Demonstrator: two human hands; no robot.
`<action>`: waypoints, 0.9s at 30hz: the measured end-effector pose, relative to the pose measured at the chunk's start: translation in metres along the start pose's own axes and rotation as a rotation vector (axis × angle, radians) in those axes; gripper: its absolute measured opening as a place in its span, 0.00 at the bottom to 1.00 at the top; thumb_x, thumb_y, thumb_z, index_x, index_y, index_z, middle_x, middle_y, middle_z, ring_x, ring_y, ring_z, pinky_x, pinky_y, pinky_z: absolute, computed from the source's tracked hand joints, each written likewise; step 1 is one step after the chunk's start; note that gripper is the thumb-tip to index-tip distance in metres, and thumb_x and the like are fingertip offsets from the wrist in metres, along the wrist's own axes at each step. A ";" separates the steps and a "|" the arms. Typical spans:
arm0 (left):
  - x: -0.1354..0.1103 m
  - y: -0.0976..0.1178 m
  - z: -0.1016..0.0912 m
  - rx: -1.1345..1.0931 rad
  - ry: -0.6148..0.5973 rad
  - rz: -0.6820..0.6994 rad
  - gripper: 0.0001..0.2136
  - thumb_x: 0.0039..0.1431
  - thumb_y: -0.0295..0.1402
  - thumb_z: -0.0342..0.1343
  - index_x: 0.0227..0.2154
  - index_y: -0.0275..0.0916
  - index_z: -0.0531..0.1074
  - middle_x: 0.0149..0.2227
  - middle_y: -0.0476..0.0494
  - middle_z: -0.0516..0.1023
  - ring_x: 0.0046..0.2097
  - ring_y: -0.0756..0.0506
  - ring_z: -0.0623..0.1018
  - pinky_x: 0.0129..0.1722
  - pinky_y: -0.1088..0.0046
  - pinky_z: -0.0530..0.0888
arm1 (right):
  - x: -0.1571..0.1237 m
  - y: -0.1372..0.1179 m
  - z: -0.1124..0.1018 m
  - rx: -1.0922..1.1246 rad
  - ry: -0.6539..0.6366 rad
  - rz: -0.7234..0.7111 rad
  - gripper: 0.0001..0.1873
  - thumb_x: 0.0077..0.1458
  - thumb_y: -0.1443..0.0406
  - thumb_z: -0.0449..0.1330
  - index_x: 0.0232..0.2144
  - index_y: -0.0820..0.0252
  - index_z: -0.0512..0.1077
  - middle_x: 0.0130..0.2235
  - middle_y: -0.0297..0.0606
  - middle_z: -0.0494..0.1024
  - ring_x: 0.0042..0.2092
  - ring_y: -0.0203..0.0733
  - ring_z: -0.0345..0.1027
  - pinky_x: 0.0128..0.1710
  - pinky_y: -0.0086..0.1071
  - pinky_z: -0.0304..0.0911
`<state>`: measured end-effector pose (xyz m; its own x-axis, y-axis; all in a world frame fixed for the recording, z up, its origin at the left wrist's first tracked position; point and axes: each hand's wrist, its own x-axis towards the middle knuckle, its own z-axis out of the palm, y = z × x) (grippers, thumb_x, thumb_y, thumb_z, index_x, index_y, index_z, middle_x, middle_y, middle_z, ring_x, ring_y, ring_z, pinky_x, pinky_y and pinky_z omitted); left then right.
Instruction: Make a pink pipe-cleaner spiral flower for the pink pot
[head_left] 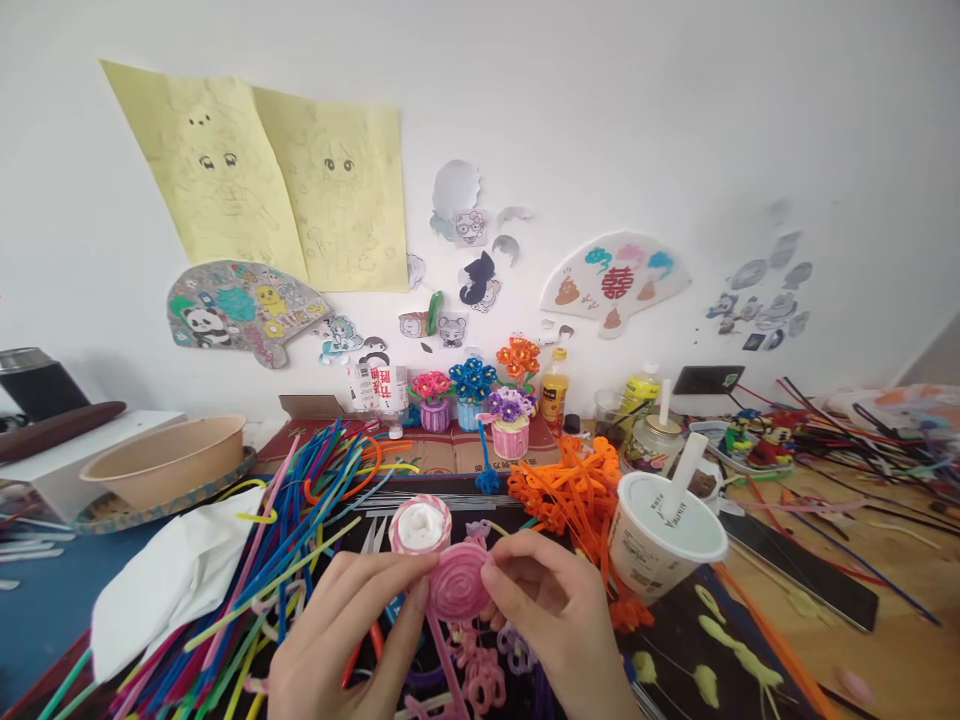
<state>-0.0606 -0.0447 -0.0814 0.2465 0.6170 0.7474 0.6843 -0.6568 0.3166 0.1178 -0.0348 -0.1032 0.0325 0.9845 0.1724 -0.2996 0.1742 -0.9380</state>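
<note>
Both my hands hold a pink pipe-cleaner spiral disc (457, 582) low in the middle of the view. My left hand (341, 628) pinches its left edge with thumb and fingers closed. On the disc's right edge my right hand (555, 610) is closed too. A pink tail of the pipe cleaner (448, 660) hangs down from the disc. Just behind the disc stands a small pink-wrapped cup with white filling (420, 525).
A heap of coloured pipe cleaners (300, 520) lies left, with white tissue (172, 580) and a tan bowl (165, 465). Orange pipe-cleaner pieces (570, 490) and a tilted paper cup with a straw (660, 535) sit right. Small pipe-cleaner flower pots (480, 400) stand at the back.
</note>
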 end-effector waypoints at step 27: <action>-0.005 0.006 0.020 -0.563 -0.001 -0.500 0.11 0.53 0.34 0.62 0.40 0.43 0.77 0.33 0.49 0.83 0.31 0.47 0.82 0.31 0.81 0.78 | 0.002 0.006 0.003 0.096 0.060 0.004 0.12 0.48 0.56 0.69 0.31 0.59 0.79 0.23 0.34 0.77 0.19 0.35 0.68 0.18 0.26 0.68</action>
<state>-0.0441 -0.0429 -0.0949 -0.0003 0.9000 0.4358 0.2609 -0.4207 0.8689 0.1129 -0.0321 -0.1075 0.0876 0.9852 0.1476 -0.3896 0.1703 -0.9051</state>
